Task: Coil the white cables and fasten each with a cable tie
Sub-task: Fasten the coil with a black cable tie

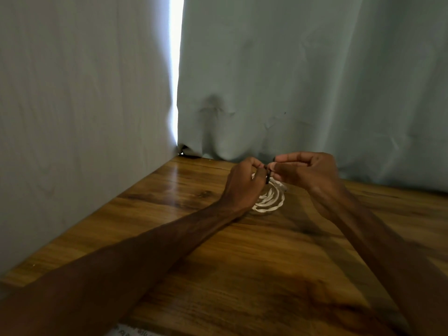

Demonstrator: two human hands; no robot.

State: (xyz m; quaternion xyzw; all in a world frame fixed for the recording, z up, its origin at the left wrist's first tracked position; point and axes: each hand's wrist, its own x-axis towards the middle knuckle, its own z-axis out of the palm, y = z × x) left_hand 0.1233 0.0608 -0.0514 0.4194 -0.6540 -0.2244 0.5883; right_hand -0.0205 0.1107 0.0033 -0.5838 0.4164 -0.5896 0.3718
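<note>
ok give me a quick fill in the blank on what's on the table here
1. The coiled cable below the hands is ____ in colour.
2. The left hand and the right hand both pinch a dark cable ____ between them.
3. The table has a top of ____ grain.
Missing words: white; tie; wood

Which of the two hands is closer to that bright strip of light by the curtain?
The left hand, the one whose forearm crosses the table from the lower left. The right hand sits farther from the bright strip, beyond the dark tie.
</note>
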